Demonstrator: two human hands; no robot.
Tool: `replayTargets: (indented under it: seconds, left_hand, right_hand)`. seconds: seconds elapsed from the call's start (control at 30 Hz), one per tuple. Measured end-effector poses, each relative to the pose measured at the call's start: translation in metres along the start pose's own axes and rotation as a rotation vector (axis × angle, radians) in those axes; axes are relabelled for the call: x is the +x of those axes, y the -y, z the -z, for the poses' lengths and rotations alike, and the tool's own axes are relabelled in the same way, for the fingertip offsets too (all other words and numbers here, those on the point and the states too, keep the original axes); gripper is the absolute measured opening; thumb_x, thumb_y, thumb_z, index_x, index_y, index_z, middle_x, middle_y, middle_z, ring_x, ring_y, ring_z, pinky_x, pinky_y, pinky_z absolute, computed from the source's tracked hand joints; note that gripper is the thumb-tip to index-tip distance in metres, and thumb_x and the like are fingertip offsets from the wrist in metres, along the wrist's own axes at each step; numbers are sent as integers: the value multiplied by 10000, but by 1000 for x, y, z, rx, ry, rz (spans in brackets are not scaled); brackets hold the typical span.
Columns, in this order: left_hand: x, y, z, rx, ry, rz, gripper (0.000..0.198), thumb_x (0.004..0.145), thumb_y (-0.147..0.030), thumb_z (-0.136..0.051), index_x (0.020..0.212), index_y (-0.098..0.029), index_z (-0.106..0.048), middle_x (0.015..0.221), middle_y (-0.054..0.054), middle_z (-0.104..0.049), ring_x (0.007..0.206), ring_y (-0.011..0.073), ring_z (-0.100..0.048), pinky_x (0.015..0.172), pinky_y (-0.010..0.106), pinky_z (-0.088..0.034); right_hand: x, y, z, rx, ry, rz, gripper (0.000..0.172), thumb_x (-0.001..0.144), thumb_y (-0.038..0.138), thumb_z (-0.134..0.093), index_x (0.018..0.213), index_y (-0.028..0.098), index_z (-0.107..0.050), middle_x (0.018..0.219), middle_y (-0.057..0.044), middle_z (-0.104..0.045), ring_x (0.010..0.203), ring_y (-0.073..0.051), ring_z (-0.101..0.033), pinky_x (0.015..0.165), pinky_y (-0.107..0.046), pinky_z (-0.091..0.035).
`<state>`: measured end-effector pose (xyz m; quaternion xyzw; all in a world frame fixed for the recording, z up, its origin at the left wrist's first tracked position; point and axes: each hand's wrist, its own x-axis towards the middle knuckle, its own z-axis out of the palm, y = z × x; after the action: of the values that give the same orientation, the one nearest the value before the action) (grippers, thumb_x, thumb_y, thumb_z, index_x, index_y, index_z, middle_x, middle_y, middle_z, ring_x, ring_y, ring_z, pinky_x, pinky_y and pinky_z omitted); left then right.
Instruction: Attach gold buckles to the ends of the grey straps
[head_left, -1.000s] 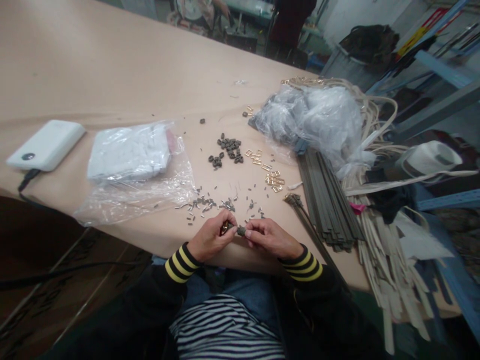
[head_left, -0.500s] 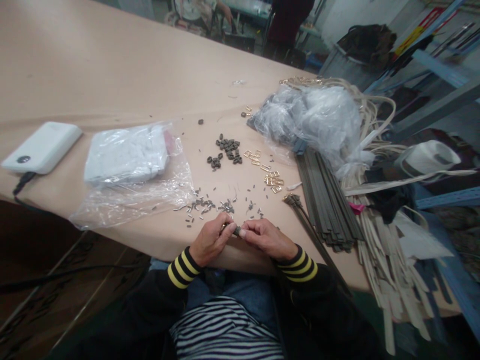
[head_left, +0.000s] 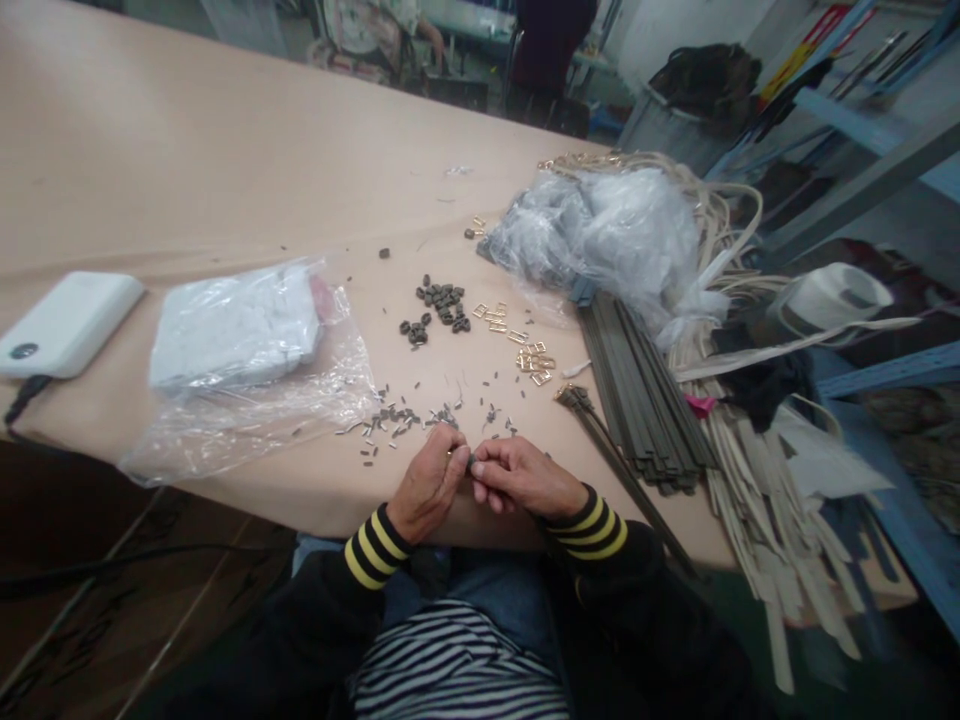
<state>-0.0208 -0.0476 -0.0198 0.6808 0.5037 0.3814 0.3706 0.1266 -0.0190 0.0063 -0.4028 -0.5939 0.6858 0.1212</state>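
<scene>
Close to the table's near edge, my left hand (head_left: 430,482) and my right hand (head_left: 526,478) meet, both closed in a pinch. Between their fingertips shows a small dark grey-green strap piece (head_left: 471,463), mostly covered by the fingers. A glint of gold shows by my left fingertips; its shape is hidden. Just beyond the hands lie many short dark bits (head_left: 397,418) and loose threads. Farther out is a heap of dark strap loops (head_left: 442,297). To its right are gold rectangular buckles (head_left: 534,358).
Right of my hands lie dark straps with buckles (head_left: 574,396), a stack of dark strips (head_left: 645,390) and beige strips (head_left: 765,540). Clear plastic bags (head_left: 622,230) sit behind. At left are a wrapped white packet (head_left: 232,325) and a white power bank (head_left: 71,320). People are in the background.
The whole view has shifted slightly, with table items appearing farther left. My hands remain together on the small piece; the right fingers have curled and less of the piece shows.
</scene>
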Motion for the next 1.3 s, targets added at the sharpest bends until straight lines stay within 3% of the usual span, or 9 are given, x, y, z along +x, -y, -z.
replayTargets:
  seconds: [0.1,0.2,0.3,0.4,0.77,0.93,1.1,1.17,1.3]
  left_hand:
    - [2,-1,3,8,6,-9,115,835,-222,-295,756,-191,-372,700,-6,-376,672,131,-398,664,272,-380]
    - [3,0,7,9,44,-75,59,815,-211,-355,826,-178,-402,767,17,-423,728,138,-431,690,275,-399]
    - [5,0,13,42,149,-205,168,776,-148,-413,940,-180,-433,862,47,-478,834,153,-463,752,295,-405]
    - [9,-2,18,97,252,-285,206,748,-95,-412,922,-185,-473,854,47,-498,828,149,-480,741,289,-411]
    - [15,-6,18,160,298,-155,146,635,-69,-445,727,-181,-460,693,-6,-485,636,114,-463,579,231,-406]
    - [25,2,10,229,209,-207,125,716,-109,-439,808,-188,-472,752,9,-499,656,123,-490,596,255,-443]
    - [41,10,-5,323,-73,-380,333,780,-159,-436,1111,-184,-404,1071,108,-450,1014,215,-464,856,387,-437]
    - [43,14,-11,369,-123,-411,339,791,-168,-435,1128,-177,-397,1076,114,-453,1030,225,-457,878,403,-427]
    - [41,21,-16,403,-105,-452,260,797,-166,-436,1057,-172,-439,1020,105,-498,956,211,-503,824,372,-466]
  right_hand:
    - [0,2,1,-96,-49,49,216,757,264,-439,573,153,-451,426,76,-387,359,-34,-311,372,-164,-230]
    - [0,3,3,-113,-97,45,163,734,201,-428,578,155,-448,442,74,-383,384,-42,-318,389,-170,-237]
    - [0,5,3,-177,-164,40,119,682,137,-430,565,156,-444,453,73,-372,419,-52,-328,412,-179,-240]
    - [-1,6,3,-265,-192,54,135,642,99,-427,520,156,-429,441,75,-343,440,-57,-319,430,-187,-226]
    - [-6,1,5,-395,-242,32,145,670,130,-479,526,139,-497,465,64,-382,482,-64,-352,466,-189,-239]
    - [-16,8,21,-549,-357,28,158,720,142,-465,585,132,-547,491,48,-425,495,-71,-376,473,-189,-245]
    - [-38,4,55,-653,-491,-12,226,798,224,-419,649,138,-566,548,6,-543,516,-89,-461,517,-199,-310]
    - [-47,-1,69,-769,-623,-42,207,798,214,-421,697,141,-586,636,-24,-584,602,-117,-512,581,-220,-347]
    - [-56,-7,95,-962,-935,-143,195,810,213,-417,833,139,-596,792,-77,-617,753,-163,-556,689,-254,-384]
